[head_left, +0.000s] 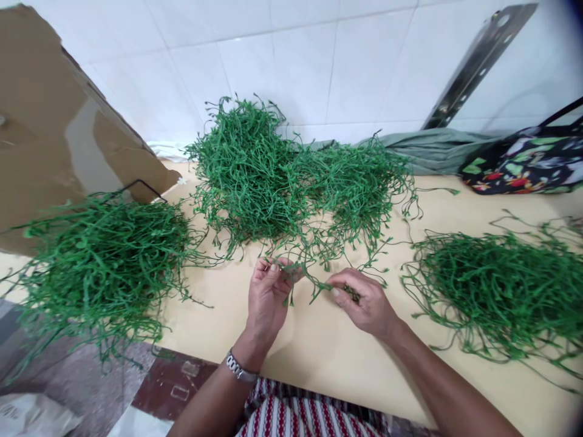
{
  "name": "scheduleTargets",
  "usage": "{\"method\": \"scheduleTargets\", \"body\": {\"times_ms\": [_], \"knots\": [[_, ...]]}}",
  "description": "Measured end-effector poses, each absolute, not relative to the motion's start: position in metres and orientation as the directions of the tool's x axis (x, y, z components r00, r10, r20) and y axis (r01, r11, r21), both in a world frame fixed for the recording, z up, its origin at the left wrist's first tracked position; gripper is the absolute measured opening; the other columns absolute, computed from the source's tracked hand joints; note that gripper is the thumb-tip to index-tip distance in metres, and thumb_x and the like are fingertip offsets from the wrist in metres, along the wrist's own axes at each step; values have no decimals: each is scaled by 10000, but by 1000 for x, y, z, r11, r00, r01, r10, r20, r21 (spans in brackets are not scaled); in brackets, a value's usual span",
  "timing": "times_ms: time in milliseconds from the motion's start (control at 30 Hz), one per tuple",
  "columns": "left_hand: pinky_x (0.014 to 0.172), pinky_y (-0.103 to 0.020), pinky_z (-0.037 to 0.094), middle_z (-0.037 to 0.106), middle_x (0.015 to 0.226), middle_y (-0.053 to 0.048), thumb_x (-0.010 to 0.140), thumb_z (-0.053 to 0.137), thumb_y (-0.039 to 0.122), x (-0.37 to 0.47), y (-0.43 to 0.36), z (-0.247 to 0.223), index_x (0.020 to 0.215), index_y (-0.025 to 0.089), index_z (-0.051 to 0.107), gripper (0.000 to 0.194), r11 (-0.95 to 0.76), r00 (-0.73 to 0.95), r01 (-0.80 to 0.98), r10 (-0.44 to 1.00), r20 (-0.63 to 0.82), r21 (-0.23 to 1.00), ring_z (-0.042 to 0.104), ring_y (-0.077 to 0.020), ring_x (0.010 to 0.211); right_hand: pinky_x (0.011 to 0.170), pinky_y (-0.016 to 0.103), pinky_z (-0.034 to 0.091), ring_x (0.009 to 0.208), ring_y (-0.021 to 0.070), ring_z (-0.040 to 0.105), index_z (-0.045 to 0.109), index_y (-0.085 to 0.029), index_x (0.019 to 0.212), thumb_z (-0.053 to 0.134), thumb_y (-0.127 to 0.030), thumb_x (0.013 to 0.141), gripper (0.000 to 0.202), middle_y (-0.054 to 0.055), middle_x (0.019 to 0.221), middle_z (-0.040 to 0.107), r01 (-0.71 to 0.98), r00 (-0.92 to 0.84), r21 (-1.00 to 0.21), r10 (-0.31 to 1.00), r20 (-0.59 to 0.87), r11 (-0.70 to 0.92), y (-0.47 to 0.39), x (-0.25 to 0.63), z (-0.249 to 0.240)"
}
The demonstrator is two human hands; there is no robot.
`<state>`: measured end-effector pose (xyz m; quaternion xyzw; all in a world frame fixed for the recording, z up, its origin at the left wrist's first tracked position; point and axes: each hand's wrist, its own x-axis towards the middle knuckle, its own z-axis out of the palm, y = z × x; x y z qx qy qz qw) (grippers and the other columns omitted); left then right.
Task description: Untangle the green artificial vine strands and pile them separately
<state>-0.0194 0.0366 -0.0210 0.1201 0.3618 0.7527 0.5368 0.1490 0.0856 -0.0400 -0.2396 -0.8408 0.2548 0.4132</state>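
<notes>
Both hands work over the table (pixel 319 358): the left hand (pixel 268 297) and right hand (pixel 367 303) each pinch one green sprig (pixel 314 282) between them. It trails into the middle pile (pixel 273 176); a tug could snag and drag it.

The left pile of green stems (pixel 98 261) hides part of the cardboard sheet (pixel 50 121), which runs off the frame's left side. The right pile (pixel 501 291) and the flowered bag (pixel 528 161) are cut off at the right edge. My right hand (pixel 367 303) covers most of whatever small dark thing it grips. My forearms leave the frame below.
</notes>
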Motion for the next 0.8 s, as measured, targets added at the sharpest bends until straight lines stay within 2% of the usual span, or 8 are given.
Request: {"method": "scheduleTargets", "body": {"times_ms": [133,333,467,533,600,700,800], "knots": [[710,-315,522,636,740,18,651,680,124,-15,35,-22,735,176,474,229,-129,-353,-737,910,-216,664,620,-122,666,627,287,410,625,134,529,577,-159,922,515,-205,826,124,35,699,620,219,-627,-517,526,575,827,85,148,-48],[726,-263,495,623,743,14,634,656,87,-17,32,-22,748,167,529,188,-72,-295,-683,937,-185,727,600,-98,692,623,280,386,629,131,523,613,-144,893,485,-112,827,148,38,675,629,315,-603,-371,486,632,873,87,148,-53],[666,-294,497,621,731,-14,646,660,189,-27,29,-22,791,158,577,169,-8,-201,-643,967,-159,765,580,-123,655,636,282,371,618,130,497,624,-136,855,490,-88,815,149,37,636,606,387,-611,-235,439,659,891,89,150,-51],[638,-308,495,616,731,-24,640,673,242,-32,28,-23,766,147,591,177,46,-157,-613,971,-179,789,573,-136,644,641,282,368,618,130,491,623,-134,826,508,-92,807,125,32,623,595,405,-618,-204,431,658,891,89,151,-51],[588,-273,474,606,705,-20,610,702,240,-36,28,-24,734,135,599,192,121,-136,-539,964,-228,834,561,-127,612,646,284,368,619,130,488,620,-137,795,523,-94,799,106,26,616,591,409,-627,-185,423,654,894,89,151,-51],[514,-205,407,576,616,1,543,734,157,-39,28,-27,673,120,600,190,218,-124,-396,950,-287,892,509,-85,535,655,287,371,626,132,495,616,-143,775,536,-94,792,95,21,618,597,404,-636,-167,407,656,899,89,151,-52],[496,-182,364,560,602,15,531,704,101,-39,27,-30,659,123,608,161,204,-162,-302,952,-261,931,475,-67,526,652,285,374,632,132,505,612,-144,779,543,-103,791,81,21,631,609,397,-621,-175,404,671,901,89,151,-52]]}}
